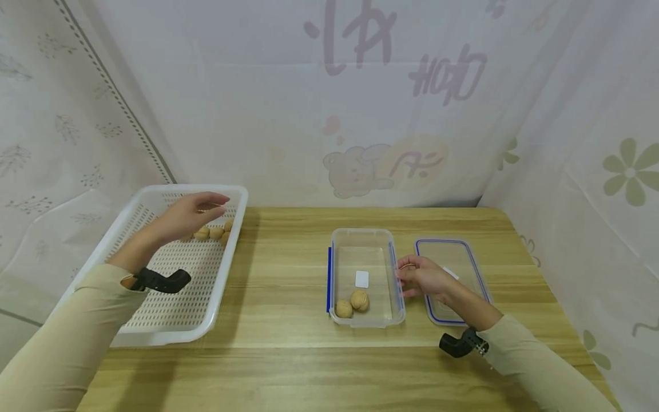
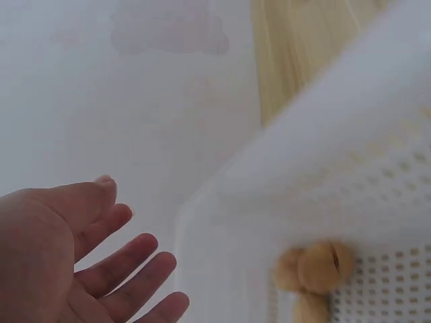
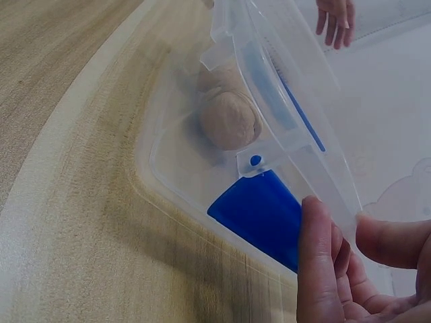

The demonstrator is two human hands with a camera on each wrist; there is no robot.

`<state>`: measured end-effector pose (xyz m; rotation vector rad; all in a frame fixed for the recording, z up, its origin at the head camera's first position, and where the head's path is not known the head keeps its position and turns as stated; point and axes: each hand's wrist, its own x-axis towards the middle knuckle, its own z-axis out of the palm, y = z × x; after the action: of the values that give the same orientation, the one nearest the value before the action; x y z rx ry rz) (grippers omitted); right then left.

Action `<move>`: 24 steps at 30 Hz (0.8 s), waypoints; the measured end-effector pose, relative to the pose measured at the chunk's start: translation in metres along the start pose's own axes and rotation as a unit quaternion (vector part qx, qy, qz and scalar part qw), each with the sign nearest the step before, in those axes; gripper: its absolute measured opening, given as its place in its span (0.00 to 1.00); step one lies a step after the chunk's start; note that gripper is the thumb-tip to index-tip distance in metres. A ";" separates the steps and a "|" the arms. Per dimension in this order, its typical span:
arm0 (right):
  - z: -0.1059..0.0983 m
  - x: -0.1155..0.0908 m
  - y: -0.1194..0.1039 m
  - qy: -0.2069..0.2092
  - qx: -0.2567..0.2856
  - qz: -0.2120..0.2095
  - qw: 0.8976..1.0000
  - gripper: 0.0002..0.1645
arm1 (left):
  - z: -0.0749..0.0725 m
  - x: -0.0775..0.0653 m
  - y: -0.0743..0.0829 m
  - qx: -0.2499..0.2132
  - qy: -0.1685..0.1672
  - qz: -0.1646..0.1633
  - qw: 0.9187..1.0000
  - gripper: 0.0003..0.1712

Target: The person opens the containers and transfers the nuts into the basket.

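Note:
My left hand (image 1: 187,216) hovers over the far part of a white perforated plastic basket (image 1: 218,297), its fingers extended and holding nothing. Below and beside it, several walnuts (image 1: 216,232) lie at the basket's far right corner; the left wrist view shows some walnuts (image 2: 326,266) apart from the fingers. A clear plastic food container (image 1: 362,233) stands without its lid, with two walnuts (image 1: 360,300) at its near left. With thumb and fingers, my right hand (image 1: 422,278) grips the container's right side, by a blue latch (image 3: 259,215) that hangs down.
A clear lid (image 1: 448,252) with a blue seal lies right of the container, partly under my right forearm. A white square label (image 1: 362,279) shows on the container. The wooden table (image 1: 288,366) meets a printed curtain (image 1: 268,114) at the back.

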<state>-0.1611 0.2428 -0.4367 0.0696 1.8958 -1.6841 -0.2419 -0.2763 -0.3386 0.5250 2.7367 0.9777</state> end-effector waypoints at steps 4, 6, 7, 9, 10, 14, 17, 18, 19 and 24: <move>0.000 0.000 0.000 -0.001 0.002 0.000 1.000 0.13 | 0.006 0.005 0.018 -0.004 -0.016 0.023 1.000 0.26; 0.000 0.000 0.000 -0.002 0.004 -0.001 1.000 0.13 | 0.010 0.007 0.027 0.004 -0.027 0.028 0.999 0.27; -0.001 0.000 0.000 -0.002 0.005 -0.001 1.000 0.13 | 0.012 0.008 0.031 0.010 -0.034 0.032 0.999 0.27; -0.001 0.000 0.000 -0.003 0.007 -0.002 1.000 0.14 | 0.017 0.010 0.038 0.025 -0.043 0.040 0.998 0.28; -0.001 0.000 0.000 -0.003 0.007 -0.002 1.000 0.15 | 0.020 0.011 0.042 0.034 -0.047 0.045 0.997 0.28; -0.001 0.001 0.000 -0.006 0.005 -0.003 1.000 0.17 | 0.032 0.015 0.055 0.048 -0.058 0.069 0.995 0.30; -0.001 0.001 0.000 -0.005 0.005 -0.003 1.000 0.17 | 0.041 0.020 0.064 0.052 -0.064 0.082 0.993 0.32; -0.001 0.001 0.000 -0.004 0.005 -0.003 1.000 0.16 | 0.044 0.021 0.067 0.053 -0.067 0.085 0.993 0.33; -0.001 0.001 0.000 -0.004 0.006 -0.003 1.000 0.16 | 0.047 0.023 0.070 0.056 -0.070 0.087 0.992 0.34; -0.001 0.001 0.001 -0.003 0.006 -0.004 1.000 0.15 | 0.061 0.029 0.083 0.083 -0.088 0.114 0.986 0.37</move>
<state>-0.1618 0.2440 -0.4380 0.0630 1.8849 -1.6989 -0.2287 -0.1700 -0.3336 0.9234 2.6529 0.7102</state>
